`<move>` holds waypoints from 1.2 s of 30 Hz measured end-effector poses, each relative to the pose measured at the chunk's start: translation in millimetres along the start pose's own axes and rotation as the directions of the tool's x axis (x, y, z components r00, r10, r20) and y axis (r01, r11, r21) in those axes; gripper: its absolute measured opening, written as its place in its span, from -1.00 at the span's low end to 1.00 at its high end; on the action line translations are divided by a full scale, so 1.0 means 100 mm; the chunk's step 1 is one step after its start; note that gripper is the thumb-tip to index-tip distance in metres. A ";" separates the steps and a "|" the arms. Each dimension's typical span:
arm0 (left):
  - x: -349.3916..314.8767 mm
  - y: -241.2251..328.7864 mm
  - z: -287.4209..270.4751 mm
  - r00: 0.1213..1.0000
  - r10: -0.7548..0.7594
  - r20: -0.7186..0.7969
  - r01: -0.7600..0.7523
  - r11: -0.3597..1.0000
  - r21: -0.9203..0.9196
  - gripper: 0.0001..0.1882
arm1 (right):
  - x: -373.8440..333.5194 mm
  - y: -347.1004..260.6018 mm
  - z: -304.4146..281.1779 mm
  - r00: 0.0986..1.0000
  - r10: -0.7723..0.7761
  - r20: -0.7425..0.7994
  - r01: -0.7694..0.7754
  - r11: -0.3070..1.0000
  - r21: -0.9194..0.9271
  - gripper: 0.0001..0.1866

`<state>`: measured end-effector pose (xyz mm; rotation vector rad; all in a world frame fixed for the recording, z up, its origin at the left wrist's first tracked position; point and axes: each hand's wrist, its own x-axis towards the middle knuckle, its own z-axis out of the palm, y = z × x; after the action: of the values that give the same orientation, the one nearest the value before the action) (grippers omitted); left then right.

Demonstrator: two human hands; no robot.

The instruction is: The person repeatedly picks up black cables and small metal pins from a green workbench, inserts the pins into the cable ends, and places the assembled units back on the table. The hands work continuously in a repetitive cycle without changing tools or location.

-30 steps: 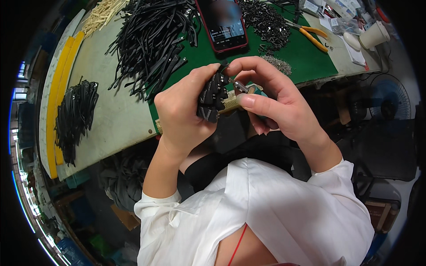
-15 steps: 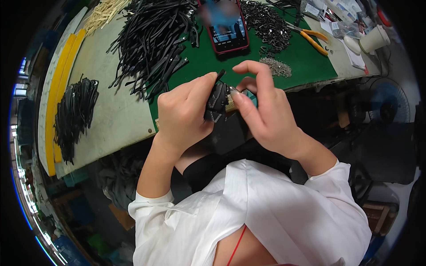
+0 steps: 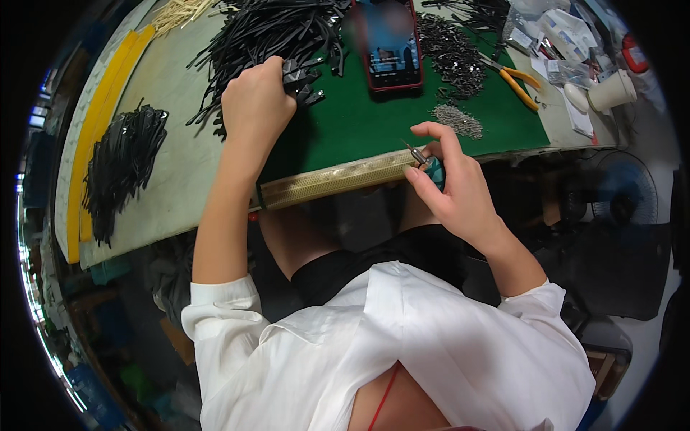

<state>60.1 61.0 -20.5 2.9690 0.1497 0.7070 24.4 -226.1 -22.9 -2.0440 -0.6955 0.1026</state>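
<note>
My left hand [image 3: 255, 100] is closed over the near part of a large pile of black straps [image 3: 244, 39], gripping some black straps [image 3: 296, 75] whose ends with small fittings show beyond the knuckles. Its fingertips are mostly hidden. Near the table's front edge my right hand [image 3: 456, 176] holds a small hand tool [image 3: 433, 171] with a teal handle and a thin metal tip, the tip pointing up and left. Thumb and fingers are curled around it; the index finger is lifted. Beside the tool a gold perforated strip [image 3: 338, 179] runs along the table edge.
A green mat [image 3: 345, 133] carries a red-cased phone [image 3: 392, 68], a heap of small black parts [image 3: 460, 61], small silver pieces [image 3: 458, 121] and orange-handled pliers [image 3: 521, 86]. At left lie a black strap bundle [image 3: 126, 165] and yellow strips [image 3: 90, 158]. A white cup [image 3: 611, 93] stands at right.
My left hand has moved from in front of my chest, where it held black strap pieces, out to the pile. My right hand stays near the edge with the tool. The gold strip is now uncovered.
</note>
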 end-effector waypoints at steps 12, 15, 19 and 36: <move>0.27 -0.06 0.04 0.988 0.080 0.132 -0.094 0.991 0.099 -0.80 | 0.07 0.37 -0.71 0.994 0.033 0.104 0.011 0.919 -0.394 -0.70; 0.23 -0.09 -0.21 0.983 0.047 0.177 -0.005 0.973 -0.229 -0.74 | 0.08 0.39 -0.79 0.974 0.073 0.215 0.033 0.891 -0.453 -0.70; 0.04 -0.02 -0.44 0.990 0.052 0.135 0.048 0.764 -0.643 -0.76 | 0.12 0.43 -0.78 0.959 0.043 0.281 0.096 0.882 -0.461 -0.70; -0.53 0.34 -0.45 0.982 0.027 0.187 0.154 0.461 -0.874 -0.78 | 0.19 0.39 -0.71 0.949 0.095 0.301 0.084 0.842 -0.533 -0.70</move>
<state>-4.7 23.7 -0.6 1.9427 -0.1079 0.3203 81.1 -285.7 -11.1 -2.6088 -1.0065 0.2699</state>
